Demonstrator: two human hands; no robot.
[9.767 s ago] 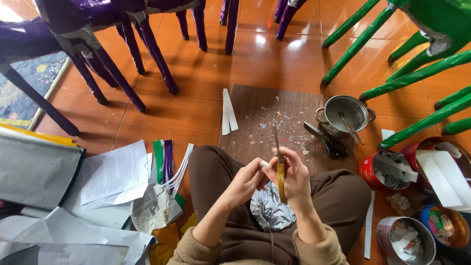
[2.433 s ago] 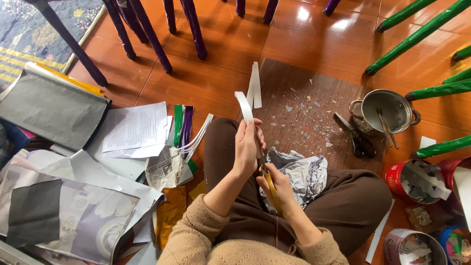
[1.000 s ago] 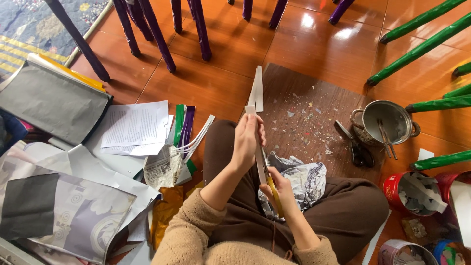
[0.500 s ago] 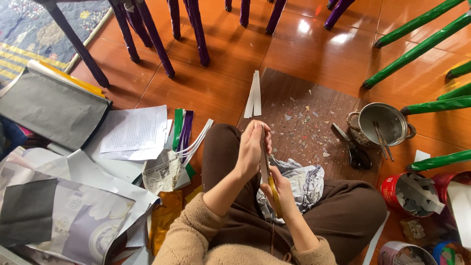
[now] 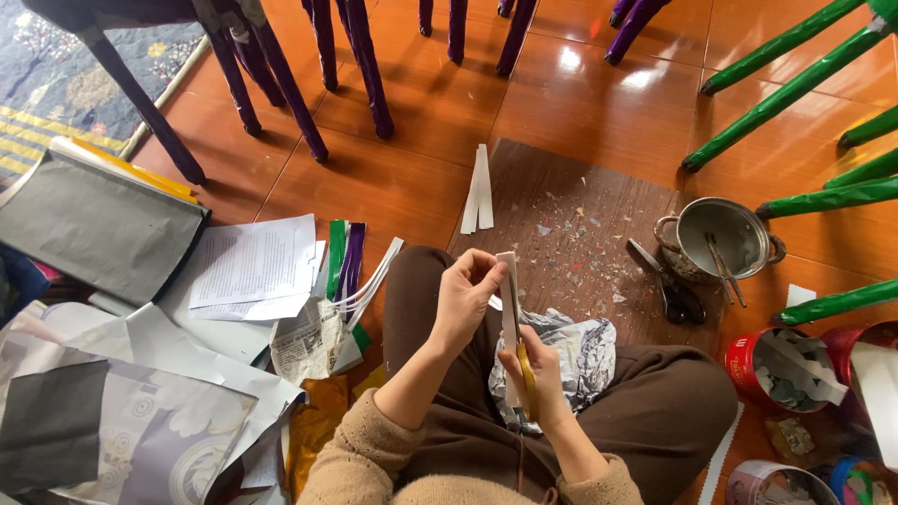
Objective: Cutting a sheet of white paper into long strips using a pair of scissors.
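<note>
L hand (image 5: 465, 297) pinches the upper part of a narrow white paper strip (image 5: 507, 301), fingers closed on its left edge. R hand (image 5: 541, 379) sits just below, grip closed around yellow-handled scissors (image 5: 528, 379); can't tell if the blades are parted, they're hidden behind the strip.

Strip runs straight up from the R grip, long axis near vertical in view, pointing away from the body; top end just right of the L grip's fingertips. Scissors lie along the same axis, touching or nearly touching the strip's right edge. R hand is nearer the strip's lower end, L nearer its top.

Crumpled silver foil (image 5: 580, 351) lies in the lap right under both grips. Beyond them on the floor: two cut white strips (image 5: 479, 188), black scissors (image 5: 666, 285), metal pot (image 5: 722, 238).
</note>
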